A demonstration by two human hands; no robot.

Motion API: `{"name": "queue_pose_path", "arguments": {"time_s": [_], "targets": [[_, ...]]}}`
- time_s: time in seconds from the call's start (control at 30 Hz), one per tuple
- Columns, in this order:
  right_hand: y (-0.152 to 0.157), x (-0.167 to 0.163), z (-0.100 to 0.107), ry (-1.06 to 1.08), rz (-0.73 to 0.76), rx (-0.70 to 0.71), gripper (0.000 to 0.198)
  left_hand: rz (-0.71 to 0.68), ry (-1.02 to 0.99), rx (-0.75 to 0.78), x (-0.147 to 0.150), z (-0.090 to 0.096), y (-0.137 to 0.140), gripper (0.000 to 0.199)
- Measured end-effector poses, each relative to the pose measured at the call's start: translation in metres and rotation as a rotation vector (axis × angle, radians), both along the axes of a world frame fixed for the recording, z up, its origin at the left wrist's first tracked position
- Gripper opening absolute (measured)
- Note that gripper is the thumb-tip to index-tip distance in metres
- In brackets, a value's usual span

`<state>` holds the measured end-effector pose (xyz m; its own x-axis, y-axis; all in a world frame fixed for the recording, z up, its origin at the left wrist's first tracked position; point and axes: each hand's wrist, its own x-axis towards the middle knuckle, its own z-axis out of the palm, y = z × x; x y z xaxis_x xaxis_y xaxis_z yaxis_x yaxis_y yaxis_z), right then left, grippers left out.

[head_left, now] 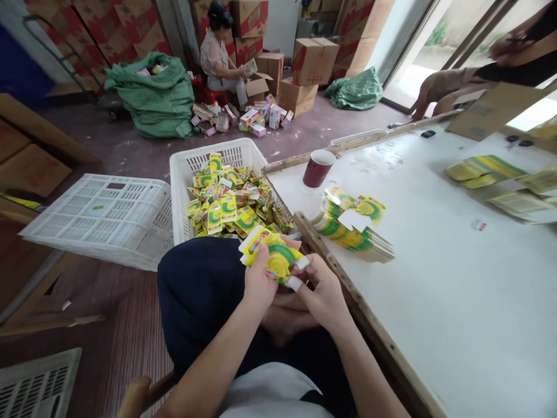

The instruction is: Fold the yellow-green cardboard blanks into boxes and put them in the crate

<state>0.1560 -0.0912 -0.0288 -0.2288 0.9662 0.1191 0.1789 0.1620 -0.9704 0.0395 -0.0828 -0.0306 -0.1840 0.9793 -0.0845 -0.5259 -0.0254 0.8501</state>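
A small yellow and green carton [278,258] is held over my lap between both hands. My left hand [260,276] grips its left side, thumb on the printed face. At the right end, my right hand [319,287] pinches the carton near its white flaps; white coverings show on the thumb and a fingertip. Just ahead stands a white plastic crate [177,191] heaped with cartons of the same print [228,206]. On the white table to my right lies a row of flat yellow-green cartons [352,229], close to the wooden edge.
A dark red mug [319,169] stands on the table [456,278], with more flat cartons [485,171] farther right. Stacked white crates [104,203] are at left. Beyond are a green sack [152,96], a seated person [221,58] and cardboard boxes [314,61]. Another person [461,87] sits at right.
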Motion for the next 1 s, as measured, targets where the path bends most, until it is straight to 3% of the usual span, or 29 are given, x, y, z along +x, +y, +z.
{"name": "queue_pose_path", "arguments": {"time_s": [0.13,0.2,0.37,0.43,0.6,0.73,0.83,0.9,0.93,1.0], "targets": [[-0.012,-0.013,0.001,0.136,0.111,-0.057,0.014,0.225,0.057,-0.009,0.003,0.003,-0.003,0.045],[-0.012,-0.014,-0.001,0.154,0.148,-0.086,0.016,0.256,0.153,-0.035,0.001,-0.004,-0.006,0.044],[-0.010,-0.011,-0.011,0.237,0.068,-0.126,0.032,0.035,0.329,-0.039,-0.009,-0.011,-0.013,0.040],[-0.012,-0.010,-0.011,0.219,0.078,-0.111,0.032,0.048,0.345,-0.025,-0.011,-0.006,-0.014,0.040],[-0.017,-0.010,-0.004,-0.029,0.131,0.087,0.011,0.275,0.348,-0.068,-0.012,-0.002,-0.010,0.024],[-0.006,0.004,-0.004,-0.221,0.011,0.252,0.023,0.243,0.412,-0.085,-0.020,-0.005,-0.009,0.019],[0.004,0.018,-0.004,-0.372,-0.181,0.437,0.035,0.336,0.586,0.054,-0.029,0.002,-0.012,0.035],[0.009,0.024,-0.003,-0.460,-0.226,0.570,0.043,0.385,0.765,0.179,-0.036,0.013,-0.014,0.052],[0.010,0.026,-0.002,-0.492,-0.215,0.621,0.046,0.354,0.865,0.219,-0.040,0.019,-0.015,0.061],[0.012,0.027,0.000,-0.536,-0.174,0.692,0.044,0.159,1.053,0.235,-0.046,0.031,-0.017,0.079]]}}
